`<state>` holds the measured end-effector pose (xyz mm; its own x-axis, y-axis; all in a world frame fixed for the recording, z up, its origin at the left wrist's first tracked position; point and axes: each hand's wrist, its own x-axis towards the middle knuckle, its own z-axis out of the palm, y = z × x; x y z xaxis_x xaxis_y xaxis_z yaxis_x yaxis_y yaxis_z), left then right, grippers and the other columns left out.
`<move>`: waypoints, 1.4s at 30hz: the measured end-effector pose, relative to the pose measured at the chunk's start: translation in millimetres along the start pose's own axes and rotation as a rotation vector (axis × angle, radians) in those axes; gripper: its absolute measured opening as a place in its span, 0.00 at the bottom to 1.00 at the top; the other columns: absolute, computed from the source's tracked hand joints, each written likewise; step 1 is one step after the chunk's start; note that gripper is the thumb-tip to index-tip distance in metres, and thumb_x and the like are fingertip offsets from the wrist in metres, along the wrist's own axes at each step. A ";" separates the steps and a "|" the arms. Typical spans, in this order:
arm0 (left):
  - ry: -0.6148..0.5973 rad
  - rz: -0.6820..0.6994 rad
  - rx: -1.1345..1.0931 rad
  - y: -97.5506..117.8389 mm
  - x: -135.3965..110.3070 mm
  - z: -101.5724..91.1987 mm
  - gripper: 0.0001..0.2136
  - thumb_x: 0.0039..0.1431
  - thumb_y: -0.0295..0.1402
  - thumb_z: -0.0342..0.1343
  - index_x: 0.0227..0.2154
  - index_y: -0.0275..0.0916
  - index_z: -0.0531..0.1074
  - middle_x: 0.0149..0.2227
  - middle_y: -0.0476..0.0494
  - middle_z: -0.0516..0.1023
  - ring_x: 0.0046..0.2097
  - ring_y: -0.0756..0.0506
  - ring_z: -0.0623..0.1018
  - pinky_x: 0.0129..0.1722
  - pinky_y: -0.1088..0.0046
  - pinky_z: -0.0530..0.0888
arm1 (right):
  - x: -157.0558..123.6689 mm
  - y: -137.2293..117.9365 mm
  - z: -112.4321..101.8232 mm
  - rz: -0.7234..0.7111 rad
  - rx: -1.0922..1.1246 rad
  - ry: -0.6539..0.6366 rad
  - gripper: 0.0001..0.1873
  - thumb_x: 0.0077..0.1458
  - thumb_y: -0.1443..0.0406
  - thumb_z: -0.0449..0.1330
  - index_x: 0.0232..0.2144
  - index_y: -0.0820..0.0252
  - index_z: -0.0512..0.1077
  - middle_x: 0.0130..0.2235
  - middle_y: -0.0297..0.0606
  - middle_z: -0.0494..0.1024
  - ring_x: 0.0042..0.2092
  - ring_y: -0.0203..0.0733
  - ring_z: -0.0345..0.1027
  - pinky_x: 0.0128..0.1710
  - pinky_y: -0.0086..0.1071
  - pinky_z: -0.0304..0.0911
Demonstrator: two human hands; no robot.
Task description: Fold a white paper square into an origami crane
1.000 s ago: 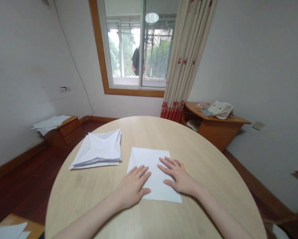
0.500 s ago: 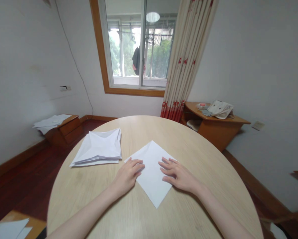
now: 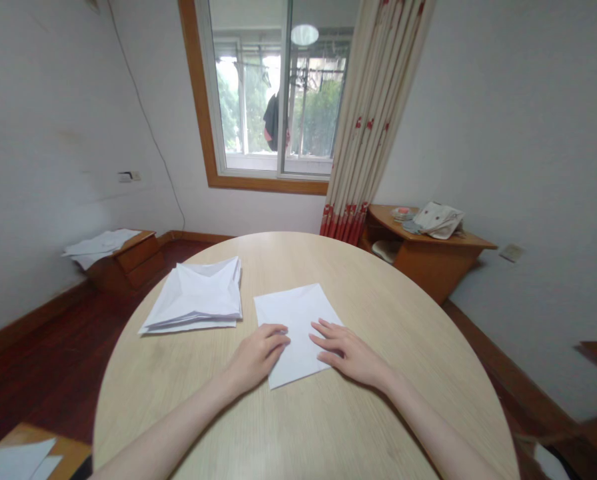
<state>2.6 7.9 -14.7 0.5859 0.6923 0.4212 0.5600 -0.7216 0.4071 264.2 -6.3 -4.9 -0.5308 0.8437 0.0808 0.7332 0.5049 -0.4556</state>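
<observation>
While left hand (image 3: 258,355) lies half-curled over left edge of white sheet (image 3: 298,320), whether pinching it I cannot tell, right hand (image 3: 351,353) rests open, fingers loosely spread on right side, gripping nothing. Sheet flat, four-cornered, set aslant, faint crease near far corner. Lies mid-table, just right of uneven stack of white papers (image 3: 193,297). Table (image 3: 303,440) round, pale, wood-grained. Beyond: window (image 3: 253,120) in brown frame (image 3: 200,100), cream-and-red curtain (image 3: 371,133), dark red floor (image 3: 28,353), low cabinet (image 3: 141,259) by left wall (image 3: 38,133).

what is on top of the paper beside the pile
The left hand rests on its left side, the right hand on its right; the paper beneath them is covered.
</observation>
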 end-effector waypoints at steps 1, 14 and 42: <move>-0.047 -0.003 -0.005 4.2 0.0 -1.2 0.11 0.65 0.30 0.49 0.45 0.40 0.75 0.51 0.41 0.75 0.51 0.44 0.75 0.51 0.65 0.72 | 0.0 -0.3 0.1 0.008 -0.011 0.000 0.25 0.62 0.52 0.53 0.58 0.53 0.65 0.64 0.40 0.58 0.66 0.49 0.46 0.64 0.48 0.44; -0.266 0.068 0.185 12.7 0.0 0.6 0.18 0.64 0.39 0.53 0.55 0.46 0.68 0.62 0.41 0.64 0.63 0.36 0.62 0.60 0.49 0.60 | -3.5 -13.8 -7.9 0.027 -0.069 -0.107 0.33 0.52 0.42 0.57 0.59 0.39 0.61 0.67 0.37 0.49 0.66 0.59 0.42 0.60 0.59 0.42; 0.032 0.359 0.323 20.4 -1.9 7.8 0.14 0.69 0.33 0.41 0.31 0.37 0.70 0.28 0.45 0.77 0.31 0.49 0.78 0.30 0.77 0.72 | -3.6 -20.4 -10.4 -0.067 0.014 -0.070 0.36 0.46 0.45 0.64 0.54 0.55 0.70 0.59 0.45 0.67 0.62 0.55 0.56 0.61 0.49 0.53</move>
<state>17.5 -8.1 -13.6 0.7599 0.3957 0.5157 0.4819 -0.8754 -0.0384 255.6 -17.7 13.3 -0.6067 0.7934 0.0498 0.6896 0.5564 -0.4634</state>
